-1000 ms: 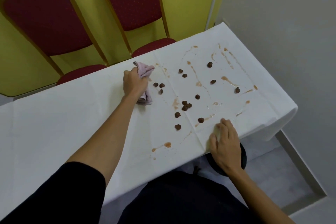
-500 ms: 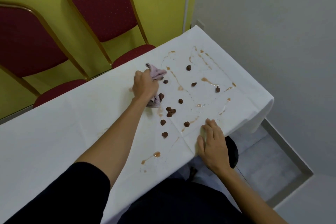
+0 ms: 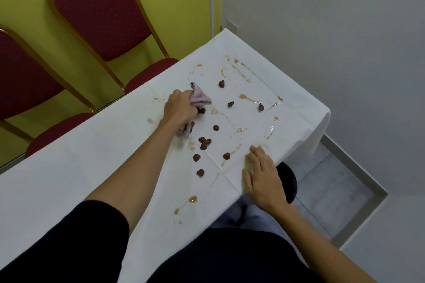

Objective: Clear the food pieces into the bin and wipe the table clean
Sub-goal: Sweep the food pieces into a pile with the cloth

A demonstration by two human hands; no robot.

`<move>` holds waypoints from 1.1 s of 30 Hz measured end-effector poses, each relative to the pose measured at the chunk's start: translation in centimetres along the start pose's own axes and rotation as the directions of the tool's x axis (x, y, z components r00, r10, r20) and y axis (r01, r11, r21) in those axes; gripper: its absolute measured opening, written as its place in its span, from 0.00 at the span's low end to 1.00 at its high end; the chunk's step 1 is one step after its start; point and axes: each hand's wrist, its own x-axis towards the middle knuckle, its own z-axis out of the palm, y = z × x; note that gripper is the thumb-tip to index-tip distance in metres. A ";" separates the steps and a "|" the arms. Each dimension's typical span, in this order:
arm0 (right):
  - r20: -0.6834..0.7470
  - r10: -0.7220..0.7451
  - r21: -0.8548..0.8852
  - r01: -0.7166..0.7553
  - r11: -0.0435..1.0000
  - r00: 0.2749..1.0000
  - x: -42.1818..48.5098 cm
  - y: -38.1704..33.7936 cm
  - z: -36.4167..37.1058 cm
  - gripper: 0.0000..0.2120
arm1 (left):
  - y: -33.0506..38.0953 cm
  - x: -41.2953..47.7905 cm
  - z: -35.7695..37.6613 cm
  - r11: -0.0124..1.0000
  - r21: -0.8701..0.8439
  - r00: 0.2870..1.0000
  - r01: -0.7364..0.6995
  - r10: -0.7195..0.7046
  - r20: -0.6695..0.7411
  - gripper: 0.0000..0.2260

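Note:
My left hand (image 3: 180,109) grips a crumpled pink cloth (image 3: 200,98) and presses it onto the white-covered table (image 3: 69,167). Several small brown food pieces (image 3: 204,142) lie scattered to the right of the cloth, two of them touching it. Brown sauce streaks (image 3: 247,97) mark the tablecloth around them. My right hand (image 3: 262,174) lies flat and open on the table's near edge, just right of the pieces. Below that edge, partly hidden by my right hand, shows the dark rim of a black bin (image 3: 288,181).
Two red chairs with gold frames (image 3: 101,11) stand behind the table against a yellow wall. A grey wall runs on the right. The table's right end (image 3: 322,122) hangs over a grey floor.
My left hand has slid the cloth to the right across the table, up against the nearest food pieces. My right hand has stayed on the near edge.

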 end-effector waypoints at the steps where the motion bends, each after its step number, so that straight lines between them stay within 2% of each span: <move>1: -0.001 0.001 0.004 -0.001 1.000 1.000 0.0 0.0 0.1 0.22 | 0.1 -0.6 0.3 0.999 -0.040 0.999 -0.030 0.031 0.039 0.05; 5: -0.001 0.007 0.011 -0.007 1.000 1.000 -0.2 -0.2 0.1 0.22 | 0.8 -1.8 -0.4 0.974 -0.225 0.988 -0.024 0.057 0.142 0.09; 9: -0.024 0.023 0.020 -0.022 1.000 0.999 -0.4 -0.6 0.0 0.21 | 2.0 1.1 -1.8 0.967 -0.251 0.999 -0.049 0.050 -0.004 0.08; 12: -0.034 0.032 0.012 -0.032 0.999 0.999 -0.3 -0.7 0.1 0.21 | 4.1 4.3 -2.2 0.971 -0.219 0.993 -0.098 0.080 -0.088 0.05; 15: -0.053 0.023 0.014 -0.022 1.000 0.998 -0.3 -0.5 0.1 0.21 | 6.4 7.0 -1.5 0.984 -0.103 0.985 -0.145 0.133 -0.114 0.01; 17: -0.071 0.012 0.011 -0.012 1.000 0.997 -0.2 -0.5 0.2 0.21 | 7.4 8.5 -0.6 0.992 -0.029 0.986 -0.121 0.117 -0.116 0.05; 21: -0.082 0.008 -0.007 -0.009 1.000 0.997 0.0 -0.4 0.6 0.21 | 8.6 10.0 1.1 0.988 0.063 0.988 -0.144 0.147 -0.044 0.12; 28: -0.058 0.018 -0.052 -0.021 0.998 0.998 0.3 -0.5 0.9 0.23 | 6.7 5.5 0.7 0.916 0.082 0.916 -0.394 0.382 0.125 0.18; 30: -0.050 0.025 -0.058 -0.028 0.998 0.998 0.3 -0.6 1.0 0.24 | 6.0 3.4 0.0 0.898 0.063 0.890 -0.436 0.419 0.179 0.17; 33: -0.045 0.033 -0.067 -0.036 0.997 0.998 0.1 -0.8 1.0 0.25 | 5.9 2.1 -1.4 0.908 0.016 0.887 -0.420 0.406 0.221 0.11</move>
